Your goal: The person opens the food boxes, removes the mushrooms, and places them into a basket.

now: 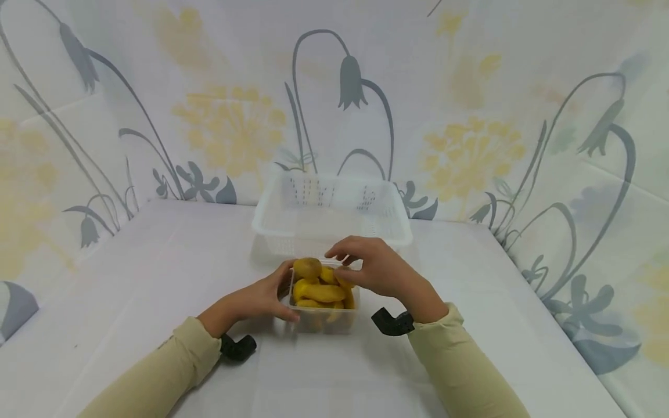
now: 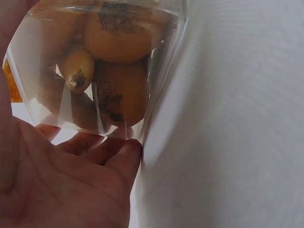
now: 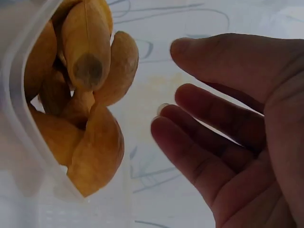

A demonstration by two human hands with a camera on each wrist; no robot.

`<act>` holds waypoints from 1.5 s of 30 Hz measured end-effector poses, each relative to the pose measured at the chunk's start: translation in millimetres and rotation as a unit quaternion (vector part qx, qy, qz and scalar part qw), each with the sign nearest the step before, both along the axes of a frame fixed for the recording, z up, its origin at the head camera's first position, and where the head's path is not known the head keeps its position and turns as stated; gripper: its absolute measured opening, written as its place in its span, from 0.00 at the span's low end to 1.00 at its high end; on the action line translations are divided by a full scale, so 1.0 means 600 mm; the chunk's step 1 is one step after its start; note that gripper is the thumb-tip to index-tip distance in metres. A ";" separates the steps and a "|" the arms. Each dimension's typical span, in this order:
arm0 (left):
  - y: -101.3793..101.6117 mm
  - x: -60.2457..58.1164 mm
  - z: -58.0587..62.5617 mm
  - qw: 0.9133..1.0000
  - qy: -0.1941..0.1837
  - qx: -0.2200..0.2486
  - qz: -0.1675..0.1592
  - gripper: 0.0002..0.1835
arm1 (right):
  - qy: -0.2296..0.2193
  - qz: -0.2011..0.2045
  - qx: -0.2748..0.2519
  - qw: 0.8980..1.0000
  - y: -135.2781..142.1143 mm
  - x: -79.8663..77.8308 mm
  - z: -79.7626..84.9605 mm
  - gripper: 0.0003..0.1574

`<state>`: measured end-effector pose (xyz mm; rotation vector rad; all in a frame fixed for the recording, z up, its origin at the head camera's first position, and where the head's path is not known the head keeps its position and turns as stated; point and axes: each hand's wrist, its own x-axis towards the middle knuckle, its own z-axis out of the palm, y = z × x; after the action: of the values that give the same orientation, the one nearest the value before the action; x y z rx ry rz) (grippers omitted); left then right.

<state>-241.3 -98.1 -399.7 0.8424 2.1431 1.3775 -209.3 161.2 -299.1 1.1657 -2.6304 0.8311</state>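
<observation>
A clear plastic container (image 1: 334,323) stands on the table, heaped with several yellow, fruit-like pieces (image 1: 320,292). Some are round and some long, and in the wrist views a few have dark ends; their exact kind is unclear. My left hand (image 1: 258,299) grips the container's left side, thumb at the front and fingers farther back. In the left wrist view its fingertips lie against the clear wall (image 2: 71,111). My right hand (image 1: 378,270) hovers over the container's right rim, fingers loosely bent. A gap separates it from the yellow pieces (image 3: 97,147) in the right wrist view, and it holds nothing.
A white perforated plastic basket (image 1: 277,232) stands just behind the container. White cloth covers the table (image 1: 209,244), and a flower-printed curtain (image 1: 235,58) rises at the back and sides. A black wrist mount (image 1: 394,322) sticks out from each wrist.
</observation>
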 end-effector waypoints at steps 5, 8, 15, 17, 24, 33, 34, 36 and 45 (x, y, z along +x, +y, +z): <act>0.007 -0.004 0.003 1.000 -0.002 -0.001 -0.009 0.53 | -0.022 0.020 0.064 0.998 -0.015 0.021 0.003 0.17; 0.007 -0.002 0.002 1.000 -0.009 0.002 -0.010 0.54 | -0.018 0.017 0.102 0.994 -0.025 0.031 0.000 0.14; 0.000 0.002 0.002 1.000 -0.016 -0.008 0.009 0.55 | 0.041 0.010 0.199 0.979 -0.046 0.038 -0.007 0.14; -0.001 0.003 0.003 1.000 -0.014 -0.011 0.013 0.55 | 0.046 0.008 0.210 0.977 -0.049 0.039 -0.007 0.13; -0.001 0.005 0.006 1.000 -0.008 -0.014 0.014 0.55 | 0.046 0.003 0.232 0.972 -0.054 0.042 -0.004 0.14; -0.001 0.006 0.001 1.000 -0.002 -0.017 0.006 0.56 | 0.070 0.014 0.226 0.972 -0.050 0.045 -0.002 0.13; -0.001 0.005 0.000 1.000 -0.002 -0.018 0.006 0.56 | 0.072 0.014 0.222 0.972 -0.049 0.045 -0.001 0.14; -0.001 0.006 0.001 1.000 -0.001 -0.020 0.006 0.56 | 0.075 0.013 0.218 0.973 -0.047 0.045 0.001 0.15; -0.001 0.005 0.003 1.000 0.002 -0.028 0.014 0.56 | 0.055 0.011 0.209 0.976 -0.040 0.047 0.011 0.15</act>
<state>-238.4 -98.8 -398.1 0.7962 2.1932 1.3247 -181.1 137.3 -292.7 1.2881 -2.7800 0.2063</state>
